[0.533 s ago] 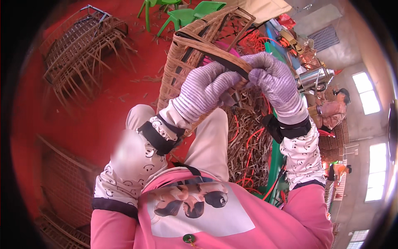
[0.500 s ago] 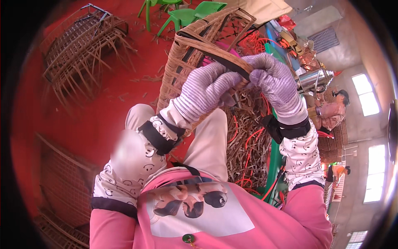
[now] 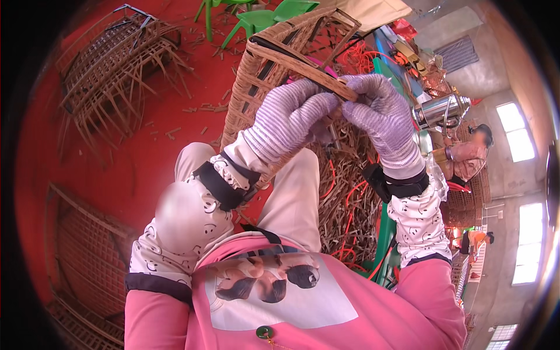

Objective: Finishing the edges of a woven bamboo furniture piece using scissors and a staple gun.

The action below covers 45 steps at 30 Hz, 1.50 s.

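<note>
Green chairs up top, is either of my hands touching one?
No, your left hand and right hand are both at the brown strip on the woven frame, apart from the green chairs.

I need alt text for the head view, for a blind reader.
The person's gloved left hand and right hand hold a flat brown strip along a woven brown frame. Brown scraps lie heaped below, and a green chair stands ahead.

head fisheye looks down, close above both hands (image 3: 291,119).
</note>
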Motion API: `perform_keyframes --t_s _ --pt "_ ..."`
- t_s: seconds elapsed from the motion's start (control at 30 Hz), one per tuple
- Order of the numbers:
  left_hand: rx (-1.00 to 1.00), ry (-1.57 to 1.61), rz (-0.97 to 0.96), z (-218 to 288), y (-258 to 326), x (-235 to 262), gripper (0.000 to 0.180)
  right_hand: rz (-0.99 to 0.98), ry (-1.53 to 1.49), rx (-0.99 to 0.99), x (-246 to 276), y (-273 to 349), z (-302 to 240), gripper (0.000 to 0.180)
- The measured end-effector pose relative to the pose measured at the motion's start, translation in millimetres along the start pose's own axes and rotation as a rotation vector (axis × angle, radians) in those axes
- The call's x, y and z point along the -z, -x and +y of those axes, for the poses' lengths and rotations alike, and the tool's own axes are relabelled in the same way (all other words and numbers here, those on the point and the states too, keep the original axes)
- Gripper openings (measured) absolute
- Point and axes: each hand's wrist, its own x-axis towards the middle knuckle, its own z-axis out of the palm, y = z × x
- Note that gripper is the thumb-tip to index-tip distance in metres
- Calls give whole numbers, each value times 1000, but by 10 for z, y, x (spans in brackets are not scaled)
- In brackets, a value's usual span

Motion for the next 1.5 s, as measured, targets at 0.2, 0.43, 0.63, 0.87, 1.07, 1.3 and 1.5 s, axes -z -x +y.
perform_keyframes --t_s 0.2,0.43,0.63,0.87,1.07,1.3,1.5 --pt "-47 -78 10 -88 9 45 21 72 27 14 -52 -5 39 24" --pt "-194 187 274 -258 130 -180 21 73 46 -5 -46 40 43 25" --pt "-633 -359 325 -359 97 -110 12 61 -2 7 -82 57 36 25" --pt "-815 -680 87 -425 152 25 17 74 99 10 -107 98 33 26" --pt "-280 -112 311 -322 171 -116 18 66 111 13 -50 109 75 27" --pt "-802 -760 160 -411 196 50 23 96 159 73 -119 98 97 28" --pt "-447 -189 359 -341 213 -96 20 86 157 71 -133 111 83 27"
